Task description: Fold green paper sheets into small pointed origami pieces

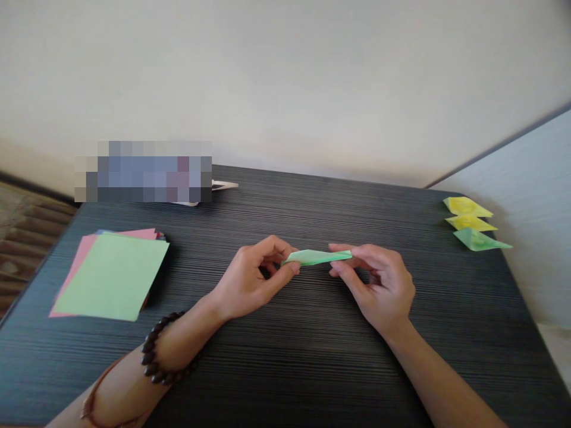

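A narrow piece of folded green paper [317, 257] is held level above the middle of the dark table. Its left end is pinched between the thumb and fingers of my left hand [254, 274]. At the right end, the thumb and index finger of my right hand [379, 282] close on the tip. Off to the right lie two yellow folded paper pieces [468, 207] and a green folded paper piece [479, 239], set in a row. A stack of square paper sheets [113, 276], green on top with pink beneath, rests to the left.
The dark wood-grain table [276, 351] backs onto a pale wall [285, 83]. A blurred-out object [147, 175] stands at the back left, with a thin pale pointed item [225, 185] beside it. A white panel [521, 226] borders the right side.
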`<state>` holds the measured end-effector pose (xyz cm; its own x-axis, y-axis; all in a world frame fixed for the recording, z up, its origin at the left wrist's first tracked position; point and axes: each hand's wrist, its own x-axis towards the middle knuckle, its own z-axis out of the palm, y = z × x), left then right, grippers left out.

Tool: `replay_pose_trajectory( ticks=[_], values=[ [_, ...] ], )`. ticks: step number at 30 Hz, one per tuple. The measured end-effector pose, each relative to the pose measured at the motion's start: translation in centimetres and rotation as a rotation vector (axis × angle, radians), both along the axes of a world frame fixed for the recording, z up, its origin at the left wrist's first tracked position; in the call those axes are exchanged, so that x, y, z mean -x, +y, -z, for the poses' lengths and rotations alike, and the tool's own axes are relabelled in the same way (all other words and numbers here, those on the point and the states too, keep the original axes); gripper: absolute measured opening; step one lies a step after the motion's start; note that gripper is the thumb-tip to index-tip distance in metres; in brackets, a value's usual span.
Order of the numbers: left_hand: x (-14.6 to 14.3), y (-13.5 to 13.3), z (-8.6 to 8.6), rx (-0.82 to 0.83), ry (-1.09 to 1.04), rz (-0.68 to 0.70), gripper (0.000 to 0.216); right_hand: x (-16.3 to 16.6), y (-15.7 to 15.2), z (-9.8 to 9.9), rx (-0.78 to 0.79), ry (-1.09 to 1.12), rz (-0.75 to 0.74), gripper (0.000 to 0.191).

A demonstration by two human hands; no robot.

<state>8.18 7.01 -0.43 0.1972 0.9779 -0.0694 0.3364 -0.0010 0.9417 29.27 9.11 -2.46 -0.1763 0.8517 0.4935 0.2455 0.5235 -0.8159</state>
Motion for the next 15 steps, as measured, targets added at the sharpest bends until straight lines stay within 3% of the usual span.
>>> replay_pose_trajectory(
  ticks=[7,15],
  values=[
    [0.24,-0.08,-0.23,-0.023,0.045,0.130,0.014,-0.10,-0.26,-0.05,-0.081,-0.005,0.020,0.041],
    [0.15,-0.27,-0.48,-0.039,0.102,0.224,0.018,-0.09,-0.09,-0.83,-0.100,-0.126,-0.070,0.032]
  ],
)
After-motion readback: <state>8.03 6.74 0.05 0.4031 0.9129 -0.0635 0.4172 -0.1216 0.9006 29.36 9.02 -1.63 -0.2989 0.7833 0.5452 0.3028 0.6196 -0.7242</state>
